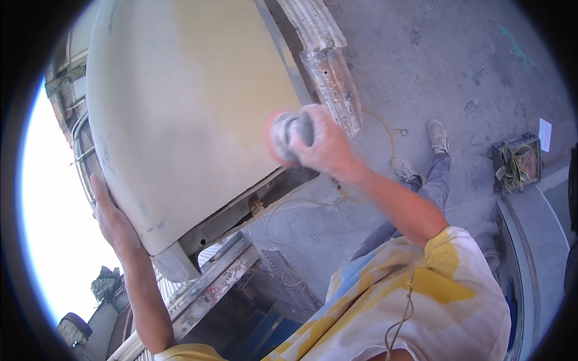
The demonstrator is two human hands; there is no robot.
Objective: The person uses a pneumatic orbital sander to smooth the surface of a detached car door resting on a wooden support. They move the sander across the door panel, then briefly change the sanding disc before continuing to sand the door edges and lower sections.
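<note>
A large curved vehicle body panel (180, 120), pale grey with a yellowish filler area, takes up the upper left. My right hand (325, 144) is closed round a round palm sander (286, 138) with a reddish pad rim. The sander rests against the panel near its lower right edge and is slightly blurred. At the panel's left edge my left hand (111, 216) lies with fingers stretched out along the surface. My right fingertips are partly hidden behind the sander.
A rusty, flaking metal sill (328, 72) runs along the panel's right side. A thin hose or cord (385, 123) trails over the concrete floor (409, 54). At the right stands a crate with a leafy plant (515, 165). Metal framing (211, 277) lies below the panel.
</note>
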